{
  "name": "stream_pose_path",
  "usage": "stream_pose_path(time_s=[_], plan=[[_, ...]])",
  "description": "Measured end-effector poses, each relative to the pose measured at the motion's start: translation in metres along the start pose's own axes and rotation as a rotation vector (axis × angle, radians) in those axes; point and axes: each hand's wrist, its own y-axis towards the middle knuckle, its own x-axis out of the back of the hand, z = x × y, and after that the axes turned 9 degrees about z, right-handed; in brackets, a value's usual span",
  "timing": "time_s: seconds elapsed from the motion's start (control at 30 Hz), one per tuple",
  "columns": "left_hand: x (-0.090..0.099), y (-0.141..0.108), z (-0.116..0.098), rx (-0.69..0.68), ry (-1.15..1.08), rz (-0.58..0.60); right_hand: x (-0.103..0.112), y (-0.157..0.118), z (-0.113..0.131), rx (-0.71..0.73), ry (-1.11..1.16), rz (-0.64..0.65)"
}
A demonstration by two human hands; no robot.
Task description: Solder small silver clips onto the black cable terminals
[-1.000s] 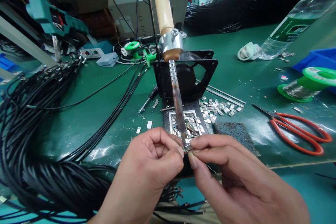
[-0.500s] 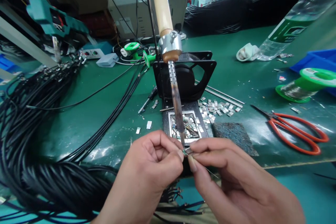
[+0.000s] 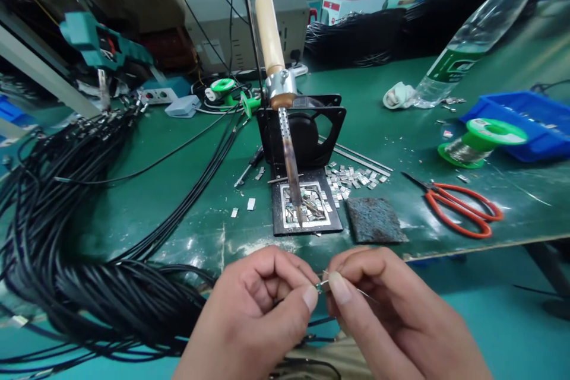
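Observation:
Below the bench's front edge, my left hand (image 3: 271,303) is closed, its thumb and forefinger pinching a tiny green circuit board (image 3: 319,288). My right hand (image 3: 378,303) faces it almost fingertip to fingertip, pinching thin solder wire (image 3: 367,295) whose loose end trails to the right. Fingers hide most of both pieces. Just beyond the hands, a wooden-handled soldering iron (image 3: 285,122) hangs tip down over a metal-rimmed tray (image 3: 330,219) of small metal pieces. Its tip is apart from both hands.
A black fan (image 3: 307,136) stands behind the iron. To the right lie a scouring pad (image 3: 376,222), red-handled scissors (image 3: 467,208), a green solder spool (image 3: 467,151), a blue bin (image 3: 525,101) and a tilted bottle (image 3: 463,65). Bundled black cables (image 3: 133,303) fill the left.
Both hands have moved down and toward me, away from the iron's tip, still pinching the board and wire. The view has shifted, showing more of the blue bin.

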Motion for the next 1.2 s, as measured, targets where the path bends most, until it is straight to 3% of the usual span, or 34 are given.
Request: stream_pose_path(time_s=[0.2,0.4,0.7,0.83,1.03,1.2], plan=[[-0.002,-0.014,0.006,-0.048,0.015,0.044,-0.001,-0.013,0.002,0.04,0.011,-0.012],[-0.01,-0.028,0.006,-0.045,0.082,0.007,0.0,-0.025,0.005,0.084,-0.023,-0.036],[-0.019,-0.032,0.009,-0.019,0.374,-0.059,0.016,-0.04,0.011,0.039,-0.066,-0.078],[-0.02,-0.036,0.013,-0.062,0.487,-0.04,0.028,-0.041,0.016,0.037,-0.085,0.021],[-0.021,-0.041,0.017,-0.159,0.586,-0.005,0.033,-0.031,0.019,0.27,-0.216,0.138],[-0.021,-0.046,0.019,-0.176,0.602,-0.004,0.038,-0.029,0.019,0.294,-0.24,0.254]])
